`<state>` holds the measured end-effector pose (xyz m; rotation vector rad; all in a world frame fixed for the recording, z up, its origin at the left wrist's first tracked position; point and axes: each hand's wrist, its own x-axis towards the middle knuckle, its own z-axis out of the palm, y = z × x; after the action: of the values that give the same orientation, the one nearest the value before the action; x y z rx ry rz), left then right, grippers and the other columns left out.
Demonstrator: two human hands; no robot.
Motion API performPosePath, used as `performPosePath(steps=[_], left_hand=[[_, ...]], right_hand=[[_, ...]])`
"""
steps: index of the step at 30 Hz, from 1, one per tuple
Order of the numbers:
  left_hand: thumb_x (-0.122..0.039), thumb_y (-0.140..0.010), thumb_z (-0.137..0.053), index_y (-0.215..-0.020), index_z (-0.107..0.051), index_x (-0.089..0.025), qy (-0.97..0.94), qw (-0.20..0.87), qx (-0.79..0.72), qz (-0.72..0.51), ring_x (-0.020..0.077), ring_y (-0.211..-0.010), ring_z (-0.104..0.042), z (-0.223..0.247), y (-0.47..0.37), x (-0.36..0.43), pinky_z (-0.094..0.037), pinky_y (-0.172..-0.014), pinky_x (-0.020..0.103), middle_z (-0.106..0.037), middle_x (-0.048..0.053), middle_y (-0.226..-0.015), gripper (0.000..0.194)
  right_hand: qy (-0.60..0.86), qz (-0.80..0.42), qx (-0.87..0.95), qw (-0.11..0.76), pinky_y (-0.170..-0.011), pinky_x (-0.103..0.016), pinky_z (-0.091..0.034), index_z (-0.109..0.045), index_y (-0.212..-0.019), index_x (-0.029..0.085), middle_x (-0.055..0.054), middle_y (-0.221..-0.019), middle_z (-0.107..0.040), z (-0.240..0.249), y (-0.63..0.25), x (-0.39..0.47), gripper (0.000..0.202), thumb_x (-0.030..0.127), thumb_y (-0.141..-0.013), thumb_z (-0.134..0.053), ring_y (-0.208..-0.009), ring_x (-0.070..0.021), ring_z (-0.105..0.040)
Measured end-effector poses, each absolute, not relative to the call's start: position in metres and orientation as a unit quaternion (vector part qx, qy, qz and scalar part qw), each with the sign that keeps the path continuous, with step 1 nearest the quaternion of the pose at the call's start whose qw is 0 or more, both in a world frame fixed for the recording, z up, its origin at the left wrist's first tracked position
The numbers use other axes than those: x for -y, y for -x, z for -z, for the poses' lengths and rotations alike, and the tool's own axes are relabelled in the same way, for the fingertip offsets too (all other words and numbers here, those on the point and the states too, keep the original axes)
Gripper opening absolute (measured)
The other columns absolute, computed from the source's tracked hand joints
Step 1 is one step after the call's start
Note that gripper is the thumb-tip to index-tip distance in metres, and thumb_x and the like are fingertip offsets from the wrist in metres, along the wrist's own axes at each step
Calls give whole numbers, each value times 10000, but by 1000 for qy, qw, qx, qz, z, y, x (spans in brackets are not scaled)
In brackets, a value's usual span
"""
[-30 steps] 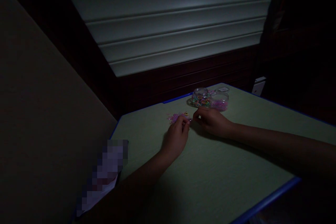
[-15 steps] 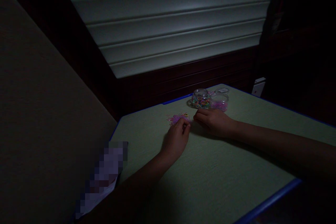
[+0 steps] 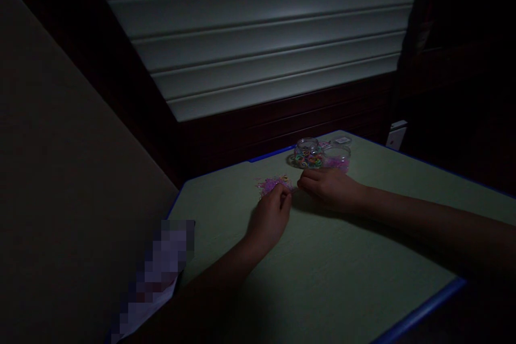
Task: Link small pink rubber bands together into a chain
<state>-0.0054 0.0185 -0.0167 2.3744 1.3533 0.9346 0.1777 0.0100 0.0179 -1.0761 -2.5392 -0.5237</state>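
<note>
My left hand [image 3: 271, 216] is closed in a pinch at the near edge of a small heap of pink and purple elastic bands [image 3: 271, 185], with a few yellow ones among them. Facing it from the right, my right hand [image 3: 328, 187] is also pinched, its fingertips a short gap away. A thin pinkish strand, seemingly a small elastic band [image 3: 294, 190], shows faintly between the two sets of fingertips. Just behind my right hand stand a clear jar of multicoloured bands [image 3: 308, 157] and a clear jar of pink bands [image 3: 337, 159], partly covered by that hand.
Everything rests on a pale green table [image 3: 322, 269] with a blue edge. A clear lid [image 3: 342, 141] lies behind the jars. A blurred-out pale item [image 3: 161, 263] is at the left edge. A slatted panel [image 3: 274, 43] rises behind; the room is dim.
Both hands stay nearly in place, still pinched. The thin strand between the fingertips shows slightly more clearly now. The view has shifted a little.
</note>
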Motion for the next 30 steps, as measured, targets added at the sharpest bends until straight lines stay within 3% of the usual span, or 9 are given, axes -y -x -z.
performPosePath(steps=[6,12,18,30], left_hand=[[-268,-819,-379,-834,-491,-210,-817,140,-459,-320,114,-633,-509,17,5,-19,-354,-549,209,-558,-14,-713,127],[-283,-823,-375,-824,-490,-202,-817,153,-454,-323,107,-627,-514,18,6,-20,-354,-545,204,-563,-11,-717,140],[-286,-818,-380,-813,-491,-208,-813,156,-458,-324,97,-582,-491,19,5,-19,-337,-525,196,-548,-26,-683,135],[-291,-820,-375,-811,-488,-212,-818,156,-450,-322,91,-590,-484,18,5,-20,-321,-523,192,-549,-31,-693,138]], right_hand=[[362,213,901,104,-579,-248,-285,-527,-854,151,-56,-824,-550,-30,-183,-9,118,137,-778,-439,-661,-132,-489],[440,264,849,121,-587,-270,-279,-533,-929,160,-89,-908,-569,-47,-199,-14,173,155,-804,-413,-704,-160,-512],[558,318,756,125,-482,-274,-204,-570,-799,142,-95,-775,-572,-61,-225,-20,175,200,-810,-406,-611,-152,-507],[643,309,697,65,-481,-264,-201,-597,-790,133,-97,-783,-584,-60,-233,-22,225,159,-789,-374,-665,-182,-540]])
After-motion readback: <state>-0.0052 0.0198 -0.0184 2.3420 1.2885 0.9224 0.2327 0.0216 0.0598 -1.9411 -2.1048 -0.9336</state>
